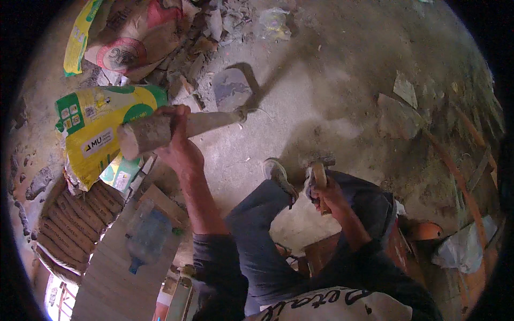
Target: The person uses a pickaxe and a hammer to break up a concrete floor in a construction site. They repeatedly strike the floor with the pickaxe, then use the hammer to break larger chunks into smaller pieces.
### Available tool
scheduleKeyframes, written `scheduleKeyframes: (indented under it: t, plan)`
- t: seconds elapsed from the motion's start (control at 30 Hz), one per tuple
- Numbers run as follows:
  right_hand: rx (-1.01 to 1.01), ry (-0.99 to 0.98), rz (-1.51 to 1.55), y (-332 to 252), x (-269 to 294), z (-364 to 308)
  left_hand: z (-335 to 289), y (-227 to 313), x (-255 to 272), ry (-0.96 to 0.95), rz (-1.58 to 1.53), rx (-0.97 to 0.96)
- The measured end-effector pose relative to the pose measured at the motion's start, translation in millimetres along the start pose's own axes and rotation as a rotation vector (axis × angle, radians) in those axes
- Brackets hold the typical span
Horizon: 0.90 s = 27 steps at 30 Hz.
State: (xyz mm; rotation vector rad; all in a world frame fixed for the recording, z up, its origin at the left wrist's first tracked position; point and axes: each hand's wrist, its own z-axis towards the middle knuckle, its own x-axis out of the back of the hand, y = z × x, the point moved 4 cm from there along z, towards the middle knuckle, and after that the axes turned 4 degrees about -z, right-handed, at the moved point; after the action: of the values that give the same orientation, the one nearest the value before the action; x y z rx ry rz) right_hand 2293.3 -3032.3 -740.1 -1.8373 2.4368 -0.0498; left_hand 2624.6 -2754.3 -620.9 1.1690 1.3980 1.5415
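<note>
My left hand (pixel 182 152) is raised on the left, its fingers wrapped round a long grey-brown club-like piece (pixel 143 136). This piece has a thick, blunt cylindrical end at the left and a slimmer shaft stretching to the right; its exact kind cannot be made out. Over my right thigh, my right hand (pixel 333 197) is closed around the wooden handle of a hammer (pixel 320 174). The dark hammer head sits at the far end of that handle, above my knee. Behind the left hand stand yellow and green printed sacks (pixel 93 117).
A large clear plastic water bottle (pixel 147 238) lies on a board (pixel 115 267) at the left, beside stacked brown packages (pixel 75 224). Rubble (pixel 214 27) and a torn paper sack (pixel 136 48) lie at the back. Wood strips (pixel 455 166) and a plastic bag (pixel 463 243) are at the right.
</note>
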Motion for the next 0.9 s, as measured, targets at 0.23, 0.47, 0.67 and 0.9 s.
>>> scheduleKeyframes:
  t: [0.23, 0.47, 0.67, 0.9]
  plan:
    - [1.072, 0.349, -1.202, -99.3, -10.3, 11.5, 19.7, -25.6, -47.7, -0.249, 0.053, -0.076]
    - [1.07, 0.102, -0.253, -232.4, -67.7, -22.7, 44.7, -51.5, -42.3, -0.157, -0.25, -0.06]
    - [1.612, 0.646, -0.582, -276.4, -140.0, 106.5, 37.8, -62.6, -48.5, -0.089, -0.304, -0.219]
    - [0.964, 0.232, -1.193, -203.4, -126.3, 237.4, 45.5, -59.0, -38.1, 0.02, -0.106, -0.213]
